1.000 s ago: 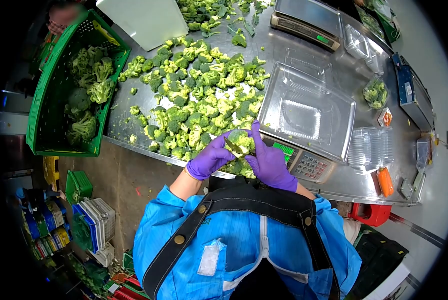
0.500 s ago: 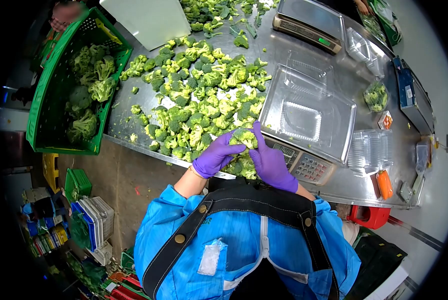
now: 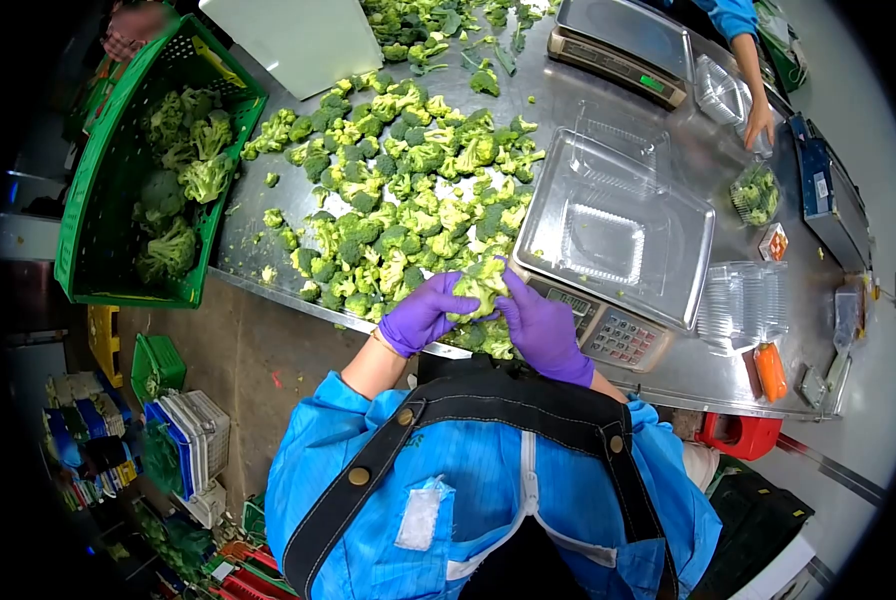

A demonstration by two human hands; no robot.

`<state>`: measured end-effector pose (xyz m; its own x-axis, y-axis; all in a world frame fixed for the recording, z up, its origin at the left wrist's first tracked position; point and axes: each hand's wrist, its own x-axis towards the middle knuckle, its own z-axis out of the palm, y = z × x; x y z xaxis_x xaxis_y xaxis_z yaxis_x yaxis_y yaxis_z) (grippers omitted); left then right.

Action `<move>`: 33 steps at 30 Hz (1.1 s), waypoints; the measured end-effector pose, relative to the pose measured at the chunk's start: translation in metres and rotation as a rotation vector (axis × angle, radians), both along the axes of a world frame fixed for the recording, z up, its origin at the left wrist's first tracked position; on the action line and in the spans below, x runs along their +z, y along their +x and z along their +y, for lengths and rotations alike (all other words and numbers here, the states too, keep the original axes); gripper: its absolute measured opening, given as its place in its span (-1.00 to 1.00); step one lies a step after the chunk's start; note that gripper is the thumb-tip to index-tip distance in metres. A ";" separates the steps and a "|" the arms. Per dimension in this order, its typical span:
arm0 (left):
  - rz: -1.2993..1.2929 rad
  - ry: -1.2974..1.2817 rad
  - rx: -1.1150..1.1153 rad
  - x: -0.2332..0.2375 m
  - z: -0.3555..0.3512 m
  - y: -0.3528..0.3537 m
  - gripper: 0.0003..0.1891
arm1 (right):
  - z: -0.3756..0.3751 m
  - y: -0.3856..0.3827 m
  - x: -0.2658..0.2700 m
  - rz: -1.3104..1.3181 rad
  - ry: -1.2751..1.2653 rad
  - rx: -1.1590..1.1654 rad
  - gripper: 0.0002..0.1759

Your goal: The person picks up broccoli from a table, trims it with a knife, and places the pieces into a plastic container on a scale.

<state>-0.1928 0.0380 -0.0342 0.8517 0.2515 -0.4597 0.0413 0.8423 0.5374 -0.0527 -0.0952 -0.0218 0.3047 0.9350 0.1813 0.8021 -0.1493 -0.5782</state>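
Between my two purple-gloved hands is a pale green broccoli floret [image 3: 483,285], close to the table's front edge. My left hand [image 3: 423,314] has its fingers closed around the floret's left side. From the right, my right hand [image 3: 542,328] pinches the same floret; some of its fingertips are hidden behind it. More broccoli [image 3: 488,338] shows just below my hands. A large heap of cut broccoli florets [image 3: 398,200] spreads over the metal table beyond them. Right beside my right hand stands a scale [image 3: 623,335] bearing an open clear plastic tray [image 3: 603,243].
A green crate [image 3: 98,220] with broccoli heads stands at the left, near a white bin [image 3: 298,45]. A second scale [image 3: 618,50] is at the back. Stacked clear containers [image 3: 743,305] and an orange object [image 3: 769,372] lie right. Another person's hand [image 3: 759,122] reaches in.
The floret between my hands has turned, showing more of its pale stem side. My hands have shifted slightly. A co-worker's arm has come in at the upper right, reaching toward the clear containers.
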 end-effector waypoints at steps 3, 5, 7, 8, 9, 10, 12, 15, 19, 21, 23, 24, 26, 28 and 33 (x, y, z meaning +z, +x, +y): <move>-0.163 0.009 -0.233 0.020 -0.005 -0.008 -0.42 | -0.002 0.023 0.008 0.260 -0.144 -0.175 -0.52; -0.152 0.026 -0.157 0.015 -0.005 -0.006 -0.41 | -0.009 0.025 0.009 0.280 -0.072 -0.134 -0.52; -0.078 0.179 -0.079 0.021 -0.005 0.003 -0.39 | -0.015 0.029 0.021 0.317 -0.047 -0.178 -0.52; -0.072 0.232 -0.060 0.027 -0.005 0.011 -0.42 | -0.016 0.037 0.021 0.314 -0.043 -0.186 -0.52; -0.094 0.310 -0.054 0.036 -0.007 0.022 -0.43 | -0.019 0.049 0.021 0.357 -0.057 -0.359 -0.52; -0.113 0.389 -0.043 0.042 -0.009 0.034 -0.43 | -0.022 0.060 0.020 0.400 -0.070 -0.526 -0.52; -0.146 0.588 -0.060 0.043 -0.013 0.068 -0.44 | -0.029 0.077 0.021 0.303 -0.103 -0.624 -0.52; -0.176 1.061 -0.028 0.022 -0.029 0.124 -0.31 | -0.035 0.095 0.001 0.265 -0.073 -0.576 -0.51; -0.179 1.456 0.052 0.007 -0.039 0.140 -0.22 | -0.038 0.088 0.016 0.439 0.056 -0.614 -0.48; -0.146 1.417 0.122 0.003 -0.024 0.122 -0.29 | -0.039 0.086 0.010 0.555 0.152 -0.529 -0.43; 0.053 1.591 0.263 -0.017 0.006 0.091 -0.38 | -0.036 0.072 0.014 0.566 0.140 -0.421 -0.41; 0.227 1.752 0.338 -0.030 0.026 0.071 -0.42 | -0.035 0.067 0.014 0.571 0.131 -0.316 -0.39; 0.739 1.843 0.386 -0.039 0.062 0.023 -0.49 | -0.033 0.062 0.011 0.603 0.003 -0.282 -0.37; 1.184 1.946 0.252 -0.046 0.086 -0.021 -0.50 | -0.019 0.047 0.018 0.657 -0.032 -0.142 -0.41; 0.728 1.700 0.354 -0.085 0.112 -0.084 -0.68 | -0.011 0.038 0.017 0.639 -0.109 -0.062 -0.50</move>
<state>-0.2763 0.1500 -0.1190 0.4446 0.8643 0.2354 0.5822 -0.4785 0.6573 -0.0149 -0.1061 -0.0048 0.3747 0.9152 -0.1484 0.2934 -0.2689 -0.9174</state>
